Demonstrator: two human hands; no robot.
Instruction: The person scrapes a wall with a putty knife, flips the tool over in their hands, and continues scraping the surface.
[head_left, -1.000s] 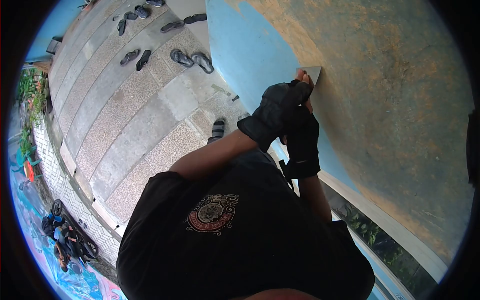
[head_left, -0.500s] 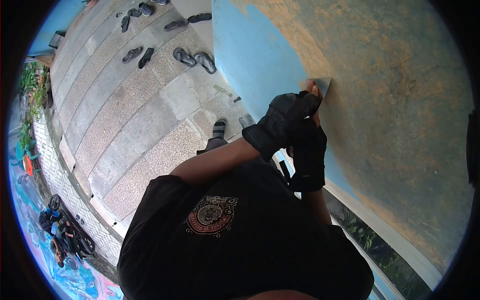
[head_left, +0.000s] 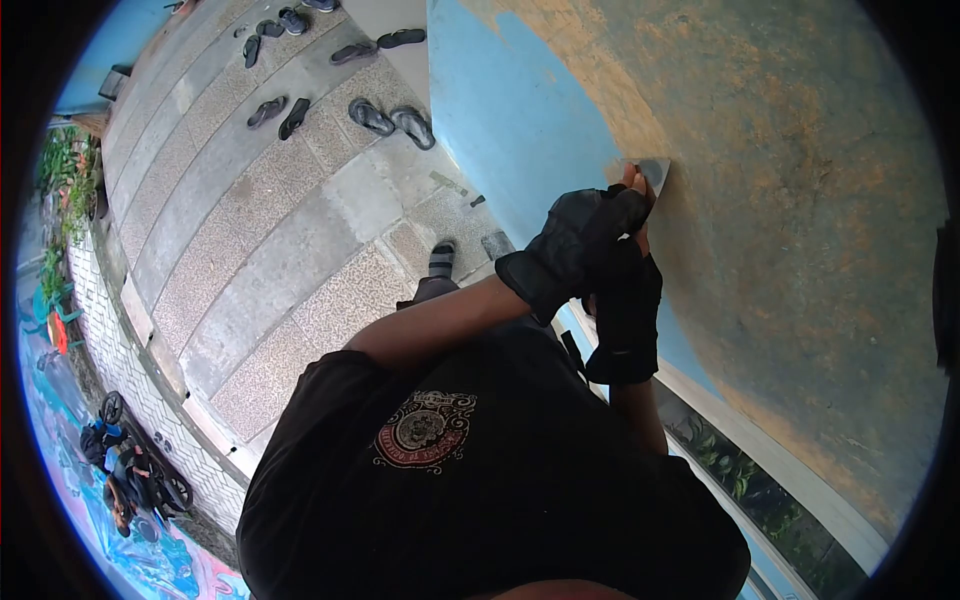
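A metal scraper blade (head_left: pixel 656 174) lies against the wall (head_left: pixel 780 200), where blue paint meets a bare, brownish patch. Both hands wear black fingerless gloves and are stacked close together at the tool. My left hand (head_left: pixel 585 235) reaches in from the left, closed around the scraper, with bare fingertips beside the blade. Just below it, my right hand (head_left: pixel 625 310) is closed on the scraper too, its fingers partly covered by the left hand. The tool's handle is hidden by the gloves.
Several sandals (head_left: pixel 372 116) lie on the tiled floor (head_left: pixel 250 230) at upper left. A sandalled foot (head_left: pixel 441 260) stands near the wall's base. A parked motorcycle (head_left: pixel 150 470) is at lower left. Plants (head_left: pixel 740 475) show through an opening below the wall.
Both hands and the scraper blade have shifted slightly to the right in the view. The blade shows a little more of its face. The grip looks the same.
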